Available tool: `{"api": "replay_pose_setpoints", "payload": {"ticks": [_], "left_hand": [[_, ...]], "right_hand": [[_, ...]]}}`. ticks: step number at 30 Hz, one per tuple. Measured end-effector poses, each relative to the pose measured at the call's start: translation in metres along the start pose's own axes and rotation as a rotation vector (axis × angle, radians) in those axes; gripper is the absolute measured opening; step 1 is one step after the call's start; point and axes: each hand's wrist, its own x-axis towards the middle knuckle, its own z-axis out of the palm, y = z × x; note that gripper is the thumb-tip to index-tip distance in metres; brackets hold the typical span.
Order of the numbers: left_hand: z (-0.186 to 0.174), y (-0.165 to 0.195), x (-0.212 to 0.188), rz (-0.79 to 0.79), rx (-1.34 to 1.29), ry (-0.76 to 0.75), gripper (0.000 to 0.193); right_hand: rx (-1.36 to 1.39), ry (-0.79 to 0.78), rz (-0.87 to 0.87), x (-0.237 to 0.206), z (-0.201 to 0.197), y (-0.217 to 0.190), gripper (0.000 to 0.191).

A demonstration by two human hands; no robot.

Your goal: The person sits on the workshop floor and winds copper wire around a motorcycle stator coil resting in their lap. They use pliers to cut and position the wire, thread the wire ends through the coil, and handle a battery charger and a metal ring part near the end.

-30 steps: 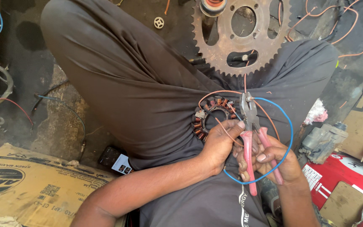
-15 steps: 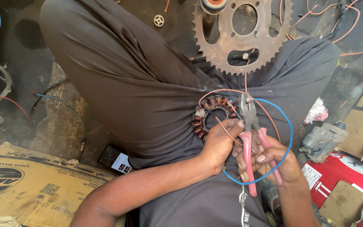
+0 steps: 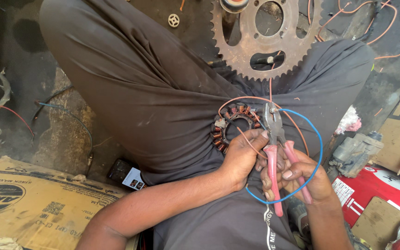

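Pliers [image 3: 278, 153] with pink handles sit clasped in the right hand [image 3: 302, 178] – left hand [image 3: 241, 155] pinching a copper wire [image 3: 248, 141] beside the wound stator [image 3: 234, 125] on the lap.

Stator coil [image 3: 234, 126] sits on the lap, center frame. Pliers [image 3: 276, 148] just right of it, in the right hand [image 3: 302, 178]; left hand [image 3: 241, 159] touching coil's lower right edge. Wire loop [image 3: 318, 139] runs round the hands, right side. Sprocket [image 3: 267, 39] above, top center. Cardboard [image 3: 33, 203] on floor, lower left. Can [image 3: 376, 194] lower right.
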Motion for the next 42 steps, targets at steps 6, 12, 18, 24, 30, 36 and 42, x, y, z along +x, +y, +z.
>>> {"api": "replay_pose_setpoints", "payload": {"ticks": [6, 12, 18, 24, 30, 36, 42], "left_hand": [[-0.001, 0.000, -0.001, 0.015, 0.012, -0.025, 0.028], [-0.001, 0.000, -0.001, 0.024, -0.001, -0.038, 0.027], [-0.001, 0.000, -0.001, 0.008, 0.018, -0.008, 0.026], [-0.003, -0.002, 0.000, -0.002, 0.020, -0.015, 0.026], [-0.005, -0.004, 0.001, -0.005, 0.033, 0.027, 0.029], [-0.005, -0.005, 0.001, 0.001, 0.037, 0.015, 0.031], [-0.004, -0.003, 0.001, 0.015, 0.014, 0.011, 0.032]], "right_hand": [[-0.030, 0.030, 0.041, -0.001, 0.005, -0.003, 0.053], [-0.015, 0.040, 0.001, 0.000, 0.005, -0.001, 0.045], [-0.021, -0.029, 0.026, 0.000, 0.003, -0.003, 0.058], [-0.019, -0.039, 0.046, -0.002, 0.005, -0.002, 0.059], [0.002, -0.003, 0.030, -0.003, 0.003, -0.001, 0.062], [0.020, -0.010, 0.005, -0.005, -0.004, 0.002, 0.062], [0.036, -0.002, 0.005, -0.005, -0.004, 0.001, 0.065]]}}
